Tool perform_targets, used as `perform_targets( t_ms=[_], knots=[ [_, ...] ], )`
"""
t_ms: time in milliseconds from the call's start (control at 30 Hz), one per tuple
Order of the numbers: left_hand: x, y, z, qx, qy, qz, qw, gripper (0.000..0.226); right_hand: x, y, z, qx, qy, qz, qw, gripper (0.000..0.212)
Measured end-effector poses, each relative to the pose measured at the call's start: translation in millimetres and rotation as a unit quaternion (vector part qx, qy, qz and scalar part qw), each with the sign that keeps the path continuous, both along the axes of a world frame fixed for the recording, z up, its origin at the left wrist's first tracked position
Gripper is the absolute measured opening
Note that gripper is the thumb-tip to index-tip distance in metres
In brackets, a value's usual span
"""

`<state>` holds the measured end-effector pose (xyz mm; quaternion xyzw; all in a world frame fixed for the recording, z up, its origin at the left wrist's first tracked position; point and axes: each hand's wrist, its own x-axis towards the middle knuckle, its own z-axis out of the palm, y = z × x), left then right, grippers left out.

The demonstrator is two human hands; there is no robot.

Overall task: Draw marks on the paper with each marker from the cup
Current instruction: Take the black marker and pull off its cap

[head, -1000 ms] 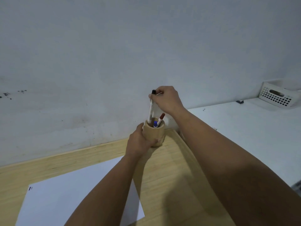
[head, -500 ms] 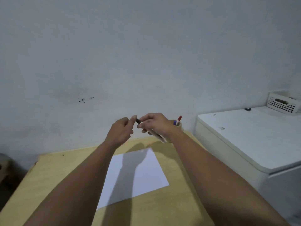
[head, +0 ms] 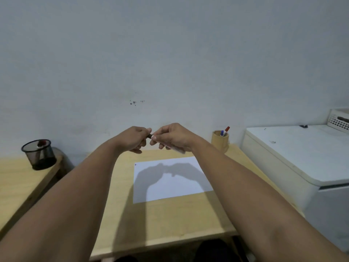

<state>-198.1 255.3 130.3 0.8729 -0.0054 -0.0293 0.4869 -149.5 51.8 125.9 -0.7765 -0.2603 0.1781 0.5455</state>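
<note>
A white sheet of paper (head: pixel 181 188) lies on the wooden table (head: pixel 170 220) with a tiny mark in its far left corner. Above it I hold a white marker (head: pixel 179 150) with a black cap. My right hand (head: pixel 173 137) grips the barrel. My left hand (head: pixel 135 138) pinches the black cap end (head: pixel 150 136). Whether the cap is on or off is hidden by my fingers. The wooden cup (head: pixel 220 141) stands at the table's far right corner, apart from both hands, with a blue and a red marker (head: pixel 226 130) in it.
A black mesh pen holder (head: pixel 38 155) stands on a lower wooden surface to the left. A white cabinet (head: pixel 302 157) adjoins the table on the right, with a white perforated basket (head: pixel 339 120) at its back. The wall is close behind the table.
My right hand lifted the black-capped marker out of the cup and my left hand let go of the cup. Both hands now meet over the paper, left fingers on the cap end.
</note>
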Motion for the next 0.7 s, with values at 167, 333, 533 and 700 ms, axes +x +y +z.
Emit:
perform_targets(
  t_ms=[167,333,533,700],
  knots=[
    [-6.1,14.2,-16.1,-0.039,-0.001,0.013,0.999,0.039,-2.4,14.9,-6.4,-0.004,-0.039,0.001,0.999,0.004],
    [7.7,23.9,-35.2,-0.063,0.022,0.002,0.998,0.039,9.1,22.7,-28.3,-0.001,-0.042,-0.008,0.999,0.006],
    [32.1,32.7,-62.9,-0.149,0.030,0.036,0.988,0.036,39.1,38.3,-47.5,-0.061,-0.082,-0.033,0.994,0.010],
    [48.2,43.4,-79.4,-0.173,0.039,0.062,0.982,0.035,62.8,56.4,-57.0,-0.117,-0.129,-0.026,0.984,0.009]
  ],
)
